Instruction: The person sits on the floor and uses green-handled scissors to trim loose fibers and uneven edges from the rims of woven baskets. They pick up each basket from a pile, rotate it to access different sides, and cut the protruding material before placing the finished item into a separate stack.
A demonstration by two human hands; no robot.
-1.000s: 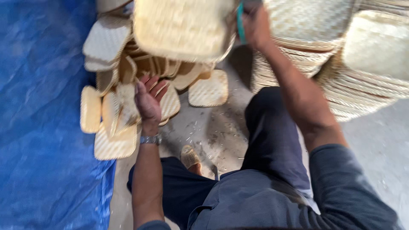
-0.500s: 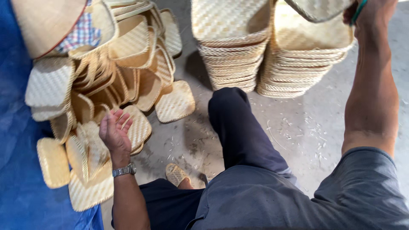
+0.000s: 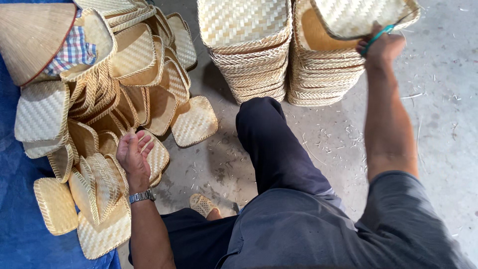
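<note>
Right hand (image 3: pixel 381 47) lowered tray (image 3: pixel 363 17) (stacks (image 3: pixel 244 50) below)

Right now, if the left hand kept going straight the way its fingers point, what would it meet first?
The left hand is open, fingers pointing up the picture toward the loose pile of woven bamboo trays. It would probably meet the nearest tilted tray there first, though depth is hard to judge.
</note>
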